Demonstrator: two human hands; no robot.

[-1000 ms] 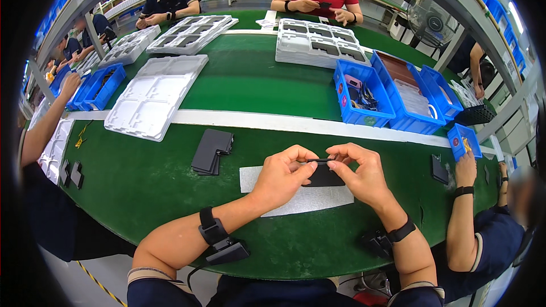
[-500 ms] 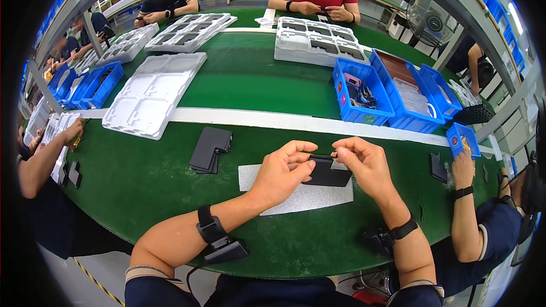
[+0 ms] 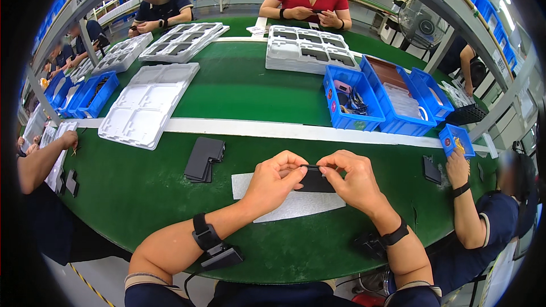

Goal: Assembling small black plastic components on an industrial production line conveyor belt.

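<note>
Both hands hold a flat black part upright over a white sheet on the green table. My left hand pinches its upper left corner between thumb and fingers. Opposite it, my right hand pinches the top edge, its thumb against the near face. The fingertips of the two hands almost meet along that edge, and they cover parts of it. To the left of the sheet lies a small stack of flat black L-shaped parts.
White moulded trays lie at the back left; a filled tray stack stands farther back. Blue bins line the right. A white strip crosses the table. Co-workers' hands work at the left and right, near a black part.
My hands have drawn closer together along the part's top edge, and my right fingers have come down onto it. The whole view has shifted slightly.
</note>
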